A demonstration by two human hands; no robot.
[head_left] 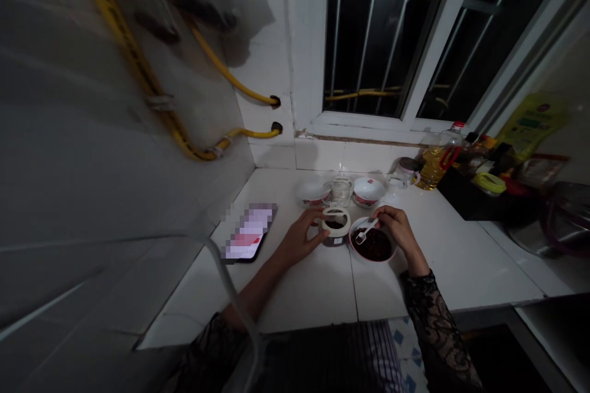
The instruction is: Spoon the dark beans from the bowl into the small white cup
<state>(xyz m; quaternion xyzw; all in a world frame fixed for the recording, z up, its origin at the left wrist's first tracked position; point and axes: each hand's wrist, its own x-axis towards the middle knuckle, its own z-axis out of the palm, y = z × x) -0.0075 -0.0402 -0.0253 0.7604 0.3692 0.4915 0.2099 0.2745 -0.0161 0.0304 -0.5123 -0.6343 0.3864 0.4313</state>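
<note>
My left hand (302, 236) is curled around a small clear jar (336, 241) with a pale rim, thumb and fingers on its near and far sides. Dark contents show through the jar's top. In my right hand (397, 226) is a small white spoon (365, 233), pinched by its handle. The spoon's head is over a bowl (394, 253) of dark, glossy sauce or paste, just right of the jar; whether it touches the contents I cannot tell.
Behind the jar stand a second clear jar (341, 190), a patterned bowl (369, 190) and another bowl (312, 191). A phone (251, 236) lies left. An oil bottle (434, 166) and a glass pitcher (405, 173) stand back right, near a dark tray (465, 199). Yellow pipes (184, 135) run along the wall.
</note>
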